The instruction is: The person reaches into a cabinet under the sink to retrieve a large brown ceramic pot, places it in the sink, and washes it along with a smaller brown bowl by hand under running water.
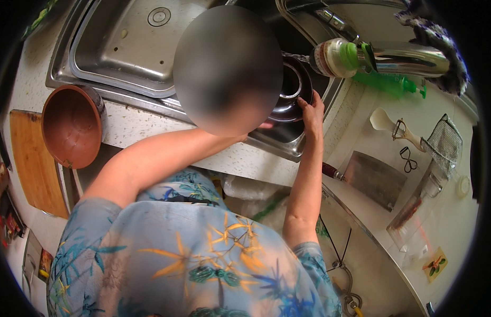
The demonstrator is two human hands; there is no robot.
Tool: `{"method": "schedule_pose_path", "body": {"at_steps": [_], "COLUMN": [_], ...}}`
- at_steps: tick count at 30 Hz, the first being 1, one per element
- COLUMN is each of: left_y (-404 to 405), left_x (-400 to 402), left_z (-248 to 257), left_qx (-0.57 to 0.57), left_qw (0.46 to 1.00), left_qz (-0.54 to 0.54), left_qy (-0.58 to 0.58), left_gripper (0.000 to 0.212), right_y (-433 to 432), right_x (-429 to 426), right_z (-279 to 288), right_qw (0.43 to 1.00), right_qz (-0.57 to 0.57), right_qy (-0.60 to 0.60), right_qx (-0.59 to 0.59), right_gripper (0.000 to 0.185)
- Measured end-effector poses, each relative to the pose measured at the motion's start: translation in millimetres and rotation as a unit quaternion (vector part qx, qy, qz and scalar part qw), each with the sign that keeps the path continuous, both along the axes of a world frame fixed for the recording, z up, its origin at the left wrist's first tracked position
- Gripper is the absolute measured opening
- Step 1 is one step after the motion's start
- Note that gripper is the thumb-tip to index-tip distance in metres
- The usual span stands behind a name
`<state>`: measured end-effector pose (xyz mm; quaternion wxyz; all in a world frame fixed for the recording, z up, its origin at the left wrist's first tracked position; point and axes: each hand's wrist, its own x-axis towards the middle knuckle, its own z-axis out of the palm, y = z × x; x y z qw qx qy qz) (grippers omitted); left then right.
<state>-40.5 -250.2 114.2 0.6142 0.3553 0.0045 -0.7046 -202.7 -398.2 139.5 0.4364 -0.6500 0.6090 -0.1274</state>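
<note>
My right hand (312,109) grips the right rim of a dark brown, glossy round lid (287,115), which looks like glazed ceramic and has a raised ring in its middle. The lid is tilted over the right sink basin (283,140). Water runs from the faucet's clear and green filter head (336,57) onto the lid's far side. A blurred oval covers the lid's left part and most of my left hand (266,125). Only a bit of its fingers shows by the lid's near edge, so its grip cannot be made out.
A brown clay pot (73,126) lies tilted on the left counter beside a wooden cutting board (35,158). The left steel basin (142,43) holds a small pale scrap. On the right counter lie a cleaver (374,178), a peeler (408,158), a rice paddle (382,119) and a mesh strainer (445,140).
</note>
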Motion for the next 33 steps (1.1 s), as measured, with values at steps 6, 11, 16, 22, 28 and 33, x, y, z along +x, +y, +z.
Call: {"method": "schedule_pose_path", "body": {"at_steps": [6,11,16,22,28,33], "left_y": [-12,-18,-18,-18,-21,-22], "left_x": [18,29,41,36,32,39], "left_z": [5,0,1,9,-9,-15], "left_qx": [0.12,0.152,0.109,0.09,0.103,0.069], "left_qw": [0.992,0.981,0.982,0.99,0.975,0.974], "left_qz": [-0.023,-0.078,-0.137,-0.09,-0.059,-0.031], "left_qy": [-0.03,-0.093,-0.067,-0.066,-0.189,-0.213], "left_gripper": [0.034,0.034,0.039,0.043,0.045,0.049], "right_y": [7,12,13,19,37,37], "right_x": [-1,6,4,-2,0,8], "right_z": [-1,2,-1,-4,-12,-15], "right_qw": [1.0,0.996,0.992,0.984,0.973,0.969], "right_qz": [-0.01,-0.008,-0.031,-0.053,-0.074,-0.09], "right_qy": [-0.009,-0.079,-0.125,-0.171,-0.217,-0.223], "right_qx": [-0.02,-0.025,-0.005,0.014,0.033,0.054], "right_gripper": [0.038,0.039,0.04,0.042,0.042,0.045]}}
